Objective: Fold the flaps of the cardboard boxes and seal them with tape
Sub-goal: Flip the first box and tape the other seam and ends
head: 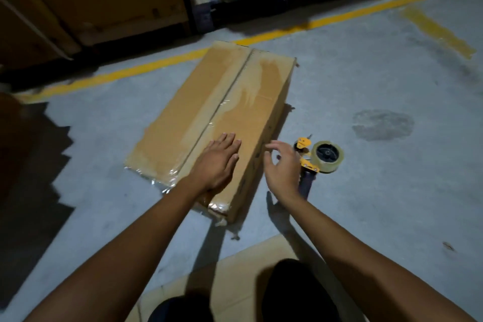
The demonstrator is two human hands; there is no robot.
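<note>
A long, flat cardboard box (235, 97) lies on the grey floor with its flaps folded shut and clear tape running along the centre seam and over its near end. My left hand (218, 162) rests flat on the box's near part, fingers straight. My right hand (281, 167) hovers just right of the box with loosely spread fingers and holds nothing. Right behind that hand, a yellow tape dispenser (317, 158) with a roll of clear tape lies on the floor, its dark handle partly hidden by my wrist.
A flat sheet of cardboard (243, 269) lies under my knees at the bottom. Yellow floor lines (146, 68) run behind the box. Large stacked cartons and dark pallets (91, 0) stand along the far side. A dark stain (383, 124) marks the floor at right.
</note>
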